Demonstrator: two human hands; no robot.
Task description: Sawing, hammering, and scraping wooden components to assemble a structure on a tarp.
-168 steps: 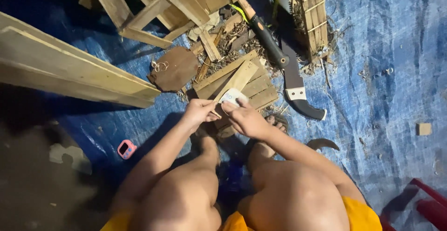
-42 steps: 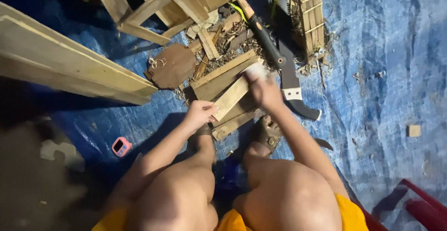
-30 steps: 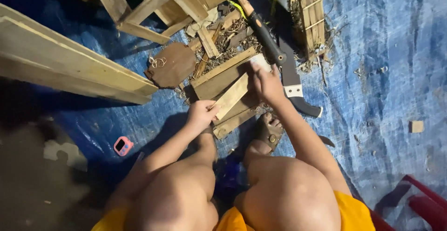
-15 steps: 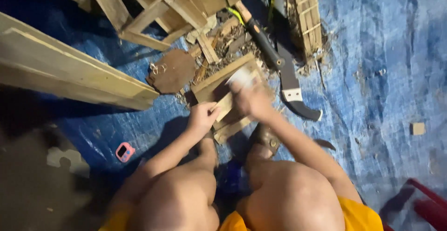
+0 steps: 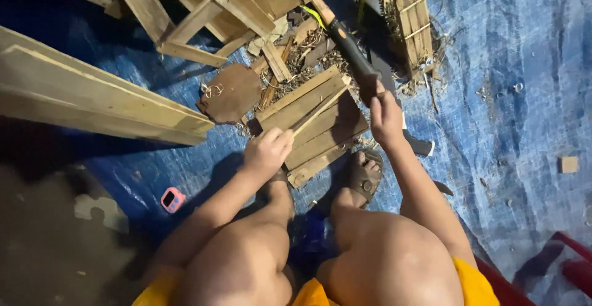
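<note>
Wooden strip point(image 5: 317, 110) lay slanted across the stacked boards point(image 5: 311, 127) on the blue tarp point(image 5: 505, 96); your left hand point(image 5: 266, 152) closed on its near end, probably steadying it, while your right hand point(image 5: 385, 118) gripped something (too dark to tell).

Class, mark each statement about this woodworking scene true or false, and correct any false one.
1. The left hand grips a thin wooden strip. True.
2. The work lies on a green carpet. False: it lies on a blue tarp.
3. A small pink object lies on the tarp beside the left arm. True.
4. The right hand rests flat on the person's knee. False: it is raised over the stacked boards, closed around something dark.
5. Both feet are bare. False: a sandal shows on one.
</note>
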